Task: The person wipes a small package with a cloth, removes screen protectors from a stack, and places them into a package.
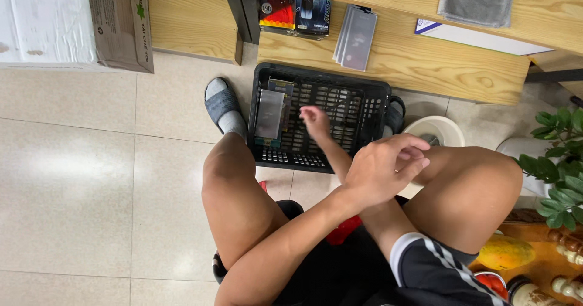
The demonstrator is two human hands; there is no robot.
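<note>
While the right hand hovers open over the black plastic crate near a grey packet, the left hand hangs loosely curled and empty. The hands look to be sorting through the crate; a pickup would need a firm pinch.

Seated person, right hand reaching over black crate holding grey packets, left hand loosely curled above knee.

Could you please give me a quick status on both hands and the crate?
Right hand blurred, reaching into the black crate, holding nothing visible. Left hand loosely curled above the knees, empty. Flat grey packets lie at the crate's left side. Nothing in the way.
</note>
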